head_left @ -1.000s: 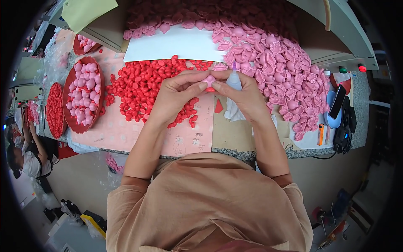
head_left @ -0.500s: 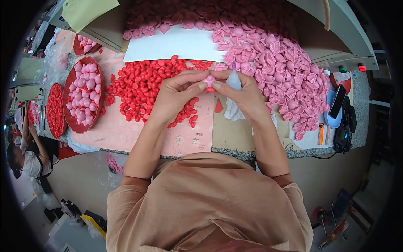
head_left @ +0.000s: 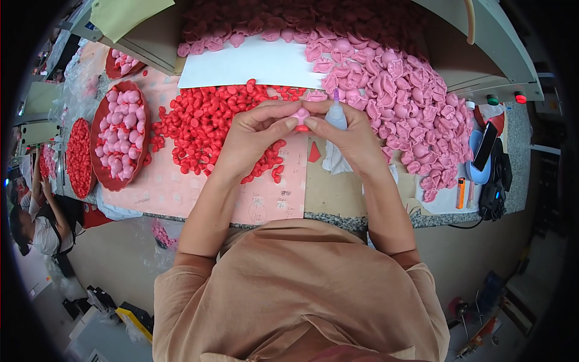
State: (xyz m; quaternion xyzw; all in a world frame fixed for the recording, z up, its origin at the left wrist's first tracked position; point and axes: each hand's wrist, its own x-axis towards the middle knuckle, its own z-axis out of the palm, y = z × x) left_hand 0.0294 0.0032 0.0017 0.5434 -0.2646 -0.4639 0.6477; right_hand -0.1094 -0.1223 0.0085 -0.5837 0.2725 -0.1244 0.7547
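Between the fingertips of my left hand (head_left: 259, 125) and my right hand (head_left: 351, 134), a small rounded pink piece (head_left: 300, 114) is pinched, with a red piece (head_left: 301, 128) against its lower side. Both hands are closed on this pair. My right hand also keeps a translucent squeeze bottle (head_left: 337, 117) with a thin purple nozzle, tip up, among its fingers. Beside my left hand spreads a heap of glossy red pieces (head_left: 202, 123). To the right and behind my right hand lies a large pile of pink moulded pieces (head_left: 403, 99) with ragged rims.
At left stand a red scalloped bowl (head_left: 95, 145) of pink-and-red pieces and a dish of red pieces (head_left: 79, 158). A white sheet (head_left: 253, 63) lies beyond the red heap. At right are a phone (head_left: 485, 146), an orange lighter (head_left: 461, 192) and black cables. Another person (head_left: 48, 226) works far left.
My hands, the pinched pieces and the bottle stay almost exactly in place. At far left, the other person's arms have shifted slightly.
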